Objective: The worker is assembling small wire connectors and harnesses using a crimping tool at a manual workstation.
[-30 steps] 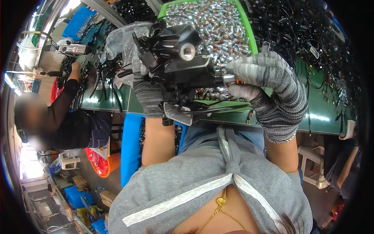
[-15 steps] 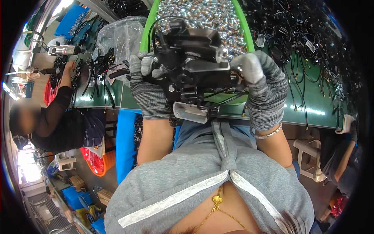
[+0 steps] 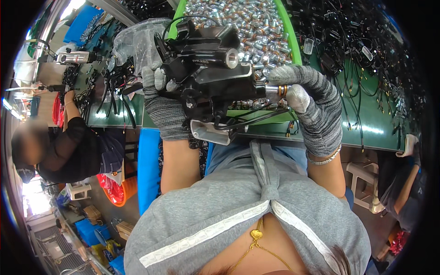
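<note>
My left hand [image 3: 165,112], in a grey striped knit glove, is closed around several black brake lever assemblies [image 3: 220,85] held in a bunch. The upper one shows a round threaded hole at its right end; another has an open rectangular reservoir. Thin black cables hang from the bunch. My right hand [image 3: 316,105], gloved alike, pinches a silver threaded fitting [image 3: 276,90] with copper-coloured rings between thumb and forefinger. The fitting's left end meets the end of the middle assembly; how deep it sits cannot be made out.
Behind the bunch stands a green bin [image 3: 294,36] full of silver fittings. Black cabled parts [image 3: 353,73] pile up on the green table [image 3: 366,133] at right. A clear plastic bag [image 3: 137,46] lies left of the bin. A co-worker [image 3: 68,146] sits at left; a blue container [image 3: 149,169] stands below.
Both hands drew apart slightly, the bunch shifting left and the right hand a little right. The fitting in the right fingers and the threaded hole have come into plain view.
</note>
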Demonstrator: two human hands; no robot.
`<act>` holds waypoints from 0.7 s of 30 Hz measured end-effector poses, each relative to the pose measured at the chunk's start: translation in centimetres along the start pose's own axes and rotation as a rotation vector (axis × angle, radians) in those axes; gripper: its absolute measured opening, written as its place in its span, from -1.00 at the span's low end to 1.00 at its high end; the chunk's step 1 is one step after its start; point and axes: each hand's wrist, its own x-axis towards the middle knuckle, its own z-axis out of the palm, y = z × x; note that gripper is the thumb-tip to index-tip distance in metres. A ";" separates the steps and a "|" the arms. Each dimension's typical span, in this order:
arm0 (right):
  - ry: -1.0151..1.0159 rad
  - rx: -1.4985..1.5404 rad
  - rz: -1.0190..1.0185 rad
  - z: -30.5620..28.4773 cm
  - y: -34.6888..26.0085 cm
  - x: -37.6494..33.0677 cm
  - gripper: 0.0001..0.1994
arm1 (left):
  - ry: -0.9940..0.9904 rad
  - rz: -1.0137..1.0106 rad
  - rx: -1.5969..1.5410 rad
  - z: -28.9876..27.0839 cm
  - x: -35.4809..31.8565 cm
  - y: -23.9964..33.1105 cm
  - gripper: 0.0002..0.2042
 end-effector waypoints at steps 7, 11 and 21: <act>0.049 0.126 -0.045 0.5 -0.2 -0.2 -0.73 | 0.003 0.011 0.020 -0.1 -0.3 0.3 -0.74; 0.039 0.094 -0.030 0.3 0.1 -0.6 -0.73 | 0.015 0.018 0.035 -0.1 -0.5 0.1 -0.73; 0.025 -0.316 -0.259 -0.1 0.4 -0.4 -0.72 | 0.056 0.060 0.099 -0.1 -0.6 0.2 -0.72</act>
